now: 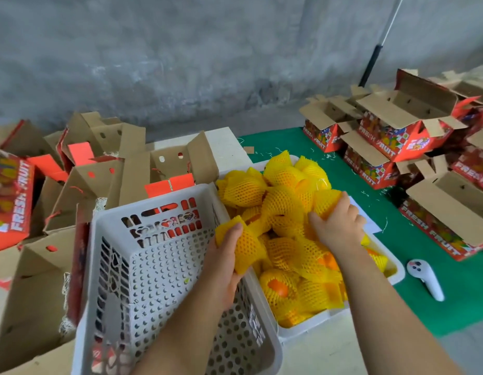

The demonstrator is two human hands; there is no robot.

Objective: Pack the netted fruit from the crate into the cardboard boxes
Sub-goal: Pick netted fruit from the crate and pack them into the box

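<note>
Both bare forearms reach toward 12 o'clock. Left hand at 11, palm up, fingers curled in a grip. Right hand at 1, palm down, fingers curled, clutching.

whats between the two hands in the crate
In the head view, only more orange fruit in yellow foam netting lies between the left hand and right hand, heaped in the white plastic crate; each hand grips one.

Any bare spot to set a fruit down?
Green mat is bare between the full crate and the stacked boxes. The tilted empty crate also has room. The left box pile is crowded.
</note>
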